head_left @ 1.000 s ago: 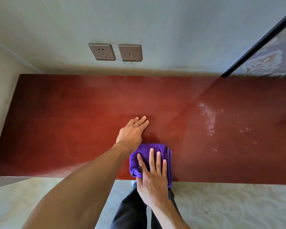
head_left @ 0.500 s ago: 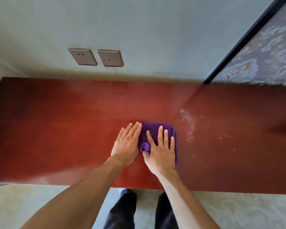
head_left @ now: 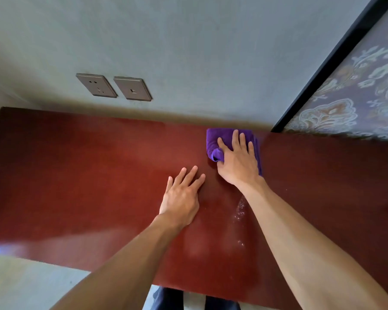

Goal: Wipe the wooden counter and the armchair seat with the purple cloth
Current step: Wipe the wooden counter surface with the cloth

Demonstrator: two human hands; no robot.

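Note:
The folded purple cloth (head_left: pixel 221 139) lies on the red-brown wooden counter (head_left: pixel 87 175), close to the back wall. My right hand (head_left: pixel 238 159) presses flat on the cloth with straight, spread fingers, covering most of it. My left hand (head_left: pixel 182 198) rests flat on the bare counter, just left of and nearer than the cloth, holding nothing. A trail of pale specks (head_left: pixel 240 211) lies on the wood beside my right forearm. The armchair is out of view.
Two grey wall sockets (head_left: pixel 114 87) sit on the wall above the counter's back edge. A black-framed patterned panel (head_left: pixel 349 97) rises at the back right. Pale floor (head_left: pixel 31 283) and my dark trouser legs show below the counter's front edge.
My right hand has pushed the cloth from the counter's front edge away toward the back wall, past the specks. My left hand has stayed flat on the wood.

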